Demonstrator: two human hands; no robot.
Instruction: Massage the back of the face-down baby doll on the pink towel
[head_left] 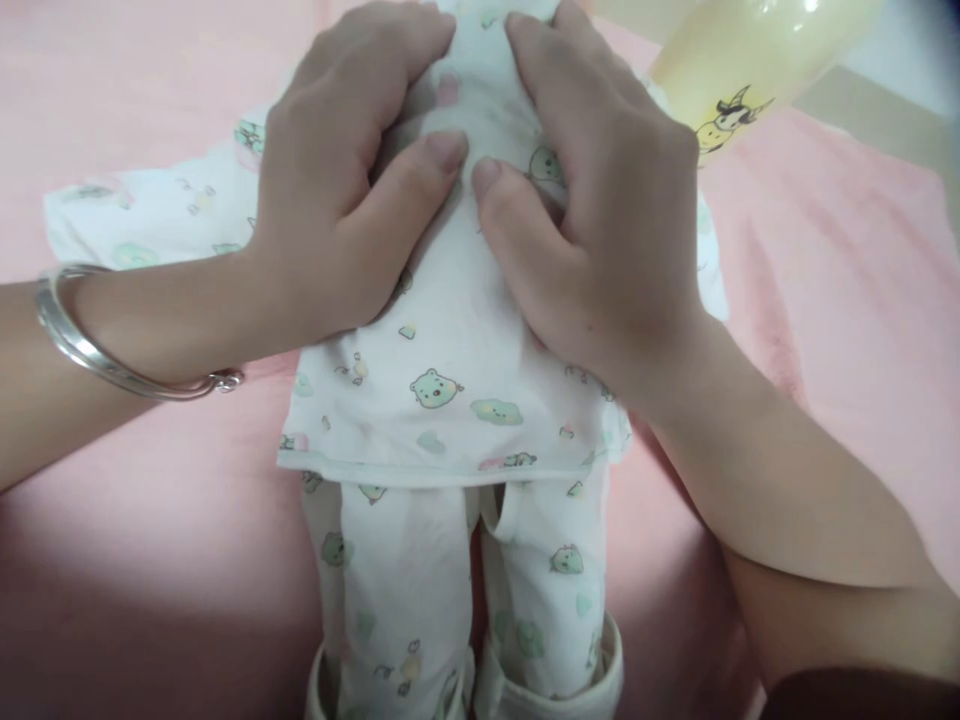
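Left hand (322, 190): head view (the only feed I've got), fingers loosely curved, thumb spread away from them, resting on the printed shirt (457, 330); not pinching anything that I can see
Right hand (622, 200): pretty much a mirror of the left, thumb spread too, thumb tips close but apart
Step in hand: looks to me like pressing or smoothing the shirt front, can't tell how hard
Next move: imo calls for light, even palms so the fabric doesn't bunch
Printed shirt: right under both palms, bottom edge overlapping the matching trousers (405, 570), all on pink cloth (150, 560)
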